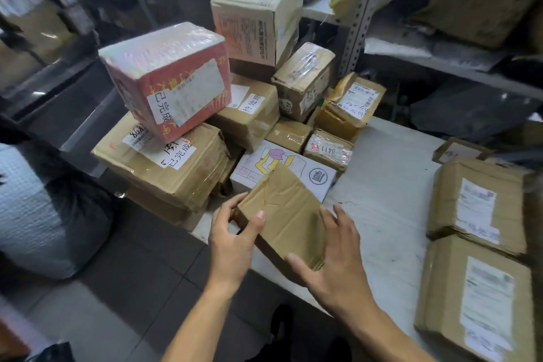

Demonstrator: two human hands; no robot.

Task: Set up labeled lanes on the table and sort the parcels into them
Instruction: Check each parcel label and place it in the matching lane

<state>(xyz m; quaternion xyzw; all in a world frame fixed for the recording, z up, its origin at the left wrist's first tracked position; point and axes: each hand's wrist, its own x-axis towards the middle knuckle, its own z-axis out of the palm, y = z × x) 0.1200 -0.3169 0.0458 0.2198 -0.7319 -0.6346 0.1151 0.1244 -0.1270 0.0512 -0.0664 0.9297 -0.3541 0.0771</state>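
A small brown taped parcel (286, 209) is held tilted above the near edge of the white table (388, 191). My left hand (235, 241) grips its left end, thumb on top. My right hand (335, 261) clasps its right and lower side. Behind it lies a white box with a cartoon print (308, 173). To the left a red wrapped box (170, 79) with a handwritten label stands on a large brown carton (164, 161) that also bears a handwritten label. A brown box with another handwritten label (249, 114) sits behind them.
Several more brown parcels are piled at the back of the table, with a tall carton (258, 9) on top. Flat brown parcels with printed labels (476, 214) lie at the right. Metal shelving (361, 9) with packages stands behind. A grey sack (38, 209) rests on the floor at the left.
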